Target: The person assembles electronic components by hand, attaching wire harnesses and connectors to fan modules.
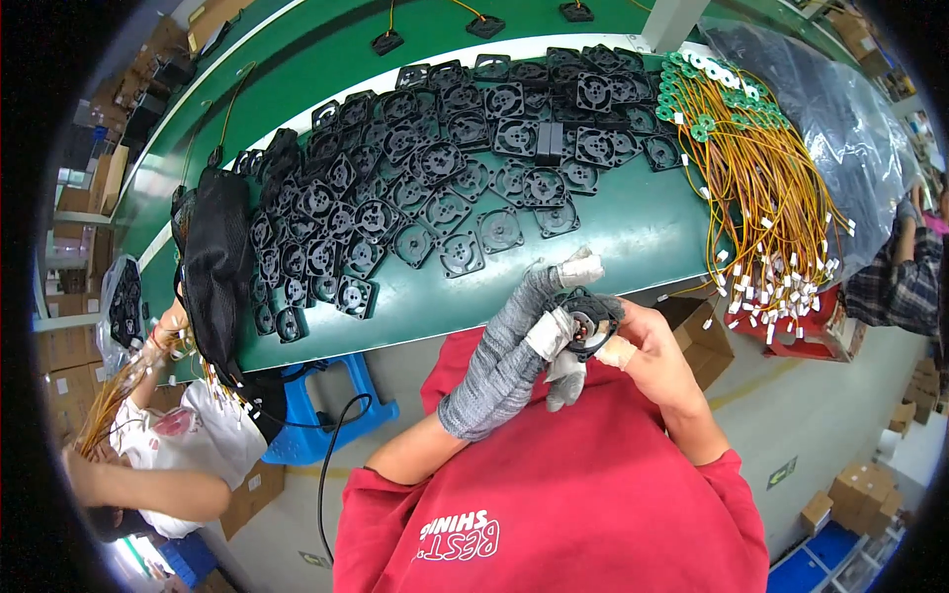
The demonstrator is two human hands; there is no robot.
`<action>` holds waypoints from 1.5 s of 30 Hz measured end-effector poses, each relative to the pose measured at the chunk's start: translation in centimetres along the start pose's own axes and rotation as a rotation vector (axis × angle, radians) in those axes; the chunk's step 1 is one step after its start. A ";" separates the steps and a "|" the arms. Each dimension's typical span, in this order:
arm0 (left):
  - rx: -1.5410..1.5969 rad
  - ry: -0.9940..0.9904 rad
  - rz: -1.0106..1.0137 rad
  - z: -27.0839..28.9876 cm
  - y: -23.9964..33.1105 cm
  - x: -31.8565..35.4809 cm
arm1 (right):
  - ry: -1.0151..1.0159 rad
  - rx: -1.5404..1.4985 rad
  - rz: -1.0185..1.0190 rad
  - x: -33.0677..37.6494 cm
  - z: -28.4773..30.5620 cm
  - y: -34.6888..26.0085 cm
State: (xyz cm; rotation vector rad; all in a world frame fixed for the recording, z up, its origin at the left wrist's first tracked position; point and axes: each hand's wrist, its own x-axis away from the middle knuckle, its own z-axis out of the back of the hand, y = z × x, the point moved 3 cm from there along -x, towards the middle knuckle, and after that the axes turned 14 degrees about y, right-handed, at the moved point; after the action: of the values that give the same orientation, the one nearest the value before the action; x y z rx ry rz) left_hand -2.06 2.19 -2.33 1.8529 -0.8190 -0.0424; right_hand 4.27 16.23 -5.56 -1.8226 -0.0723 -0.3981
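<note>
Close in front of my red shirt, both hands meet around one black fan frame [597, 318] with copper-coloured parts visible in its middle. My left hand [524, 336], in a grey knit glove with white tape on the fingers, is closed on the frame's left side. On the other side my bare right hand [647, 351], tape around a fingertip, pinches the frame with thumb and fingers. Part of the frame is hidden behind the fingers. Beyond my hands, many square black fan frames [435, 163] lie spread over the green table [633, 227].
Green circuit rings [702, 128] with orange-brown wires and white plugs [781, 287] hang over the table edge at right, beside a clear plastic bag [840, 128]. A black mesh bag [213, 267] lies at left. Another person [188, 435] handles wires there, near a blue stool [341, 410].
</note>
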 end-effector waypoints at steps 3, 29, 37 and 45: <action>-0.021 -0.026 0.052 0.0 0.1 0.1 | -0.026 -0.081 -0.003 -0.3 -0.4 0.1; -0.036 0.188 -0.025 -0.8 0.1 0.5 | 0.050 0.017 0.020 0.6 -1.4 -0.8; 0.043 0.308 -0.098 -1.2 -0.8 -0.4 | 0.105 -0.040 0.000 0.2 -1.0 -0.6; 0.187 0.175 0.006 -0.2 -1.4 -1.0 | 0.048 -0.011 0.079 -0.4 0.0 -0.3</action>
State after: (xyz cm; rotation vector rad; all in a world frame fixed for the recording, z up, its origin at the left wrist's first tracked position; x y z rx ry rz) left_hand -2.02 3.25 -3.74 1.9966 -0.7265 0.2038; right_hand 3.83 16.34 -5.35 -1.8197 0.0353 -0.3870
